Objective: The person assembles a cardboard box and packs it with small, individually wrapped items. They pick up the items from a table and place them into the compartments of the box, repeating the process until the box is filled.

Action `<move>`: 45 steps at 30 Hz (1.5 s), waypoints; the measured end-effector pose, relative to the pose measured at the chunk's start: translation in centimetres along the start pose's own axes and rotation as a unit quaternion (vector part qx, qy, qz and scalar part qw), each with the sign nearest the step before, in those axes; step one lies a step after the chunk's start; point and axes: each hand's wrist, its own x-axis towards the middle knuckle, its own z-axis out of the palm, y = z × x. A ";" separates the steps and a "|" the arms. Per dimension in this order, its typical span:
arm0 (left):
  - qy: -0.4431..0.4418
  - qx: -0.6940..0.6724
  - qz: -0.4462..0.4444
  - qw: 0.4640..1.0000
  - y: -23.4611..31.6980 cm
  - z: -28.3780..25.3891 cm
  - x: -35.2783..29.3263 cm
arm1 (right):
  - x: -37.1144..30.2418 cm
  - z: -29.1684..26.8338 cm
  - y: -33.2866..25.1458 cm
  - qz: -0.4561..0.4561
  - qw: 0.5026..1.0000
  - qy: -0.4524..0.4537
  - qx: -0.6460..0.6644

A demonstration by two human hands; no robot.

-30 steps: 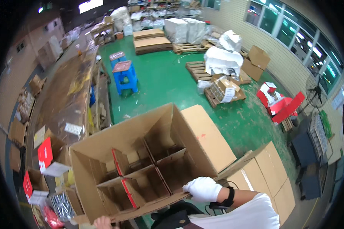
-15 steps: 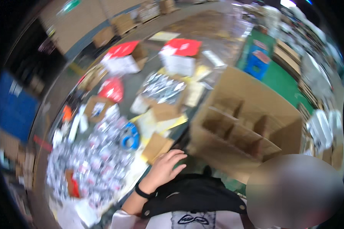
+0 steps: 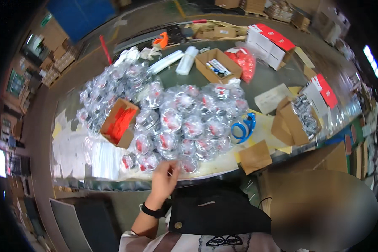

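Observation:
My left hand (image 3: 165, 178), with a black band on its wrist, is at the near edge of a pile of clear-bagged round metal parts (image 3: 193, 128) with red pieces in them. Its fingers are loosely curled and a gap shows between them; nothing is visible in its grip. The nearest bagged parts (image 3: 148, 161) lie just beyond the fingertips; whether they touch is unclear. My right hand is not visible; a blurred patch covers the lower right. Left of the pile's middle stands a small cardboard box (image 3: 120, 122) with red pieces inside.
A blue tape roll (image 3: 240, 131) lies right of the pile, near a brown cardboard piece (image 3: 255, 157). Farther right, an open carton (image 3: 293, 126) holds silvery parts. A red bag (image 3: 242, 63) and red-and-white boxes (image 3: 269, 44) stand behind. Clear plastic bags (image 3: 105, 159) lie left.
The view has swung left, from the large divided carton to the bagged parts. My left hand has gone from spread fingers near the brown cardboard to curled fingers at the pile's near edge.

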 end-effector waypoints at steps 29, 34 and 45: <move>-0.201 -0.500 -0.193 0.820 2.7 -4.1 5.4 | 11.2 4.1 26.7 0.242 0.918 0.111 -0.294; -0.171 0.059 -0.095 0.979 2.5 5.3 8.5 | 17.7 5.8 30.7 0.331 0.864 -0.156 -0.346; -0.022 -0.048 -0.071 0.996 -2.8 6.4 9.6 | 7.5 2.3 23.4 0.277 0.927 0.246 -0.059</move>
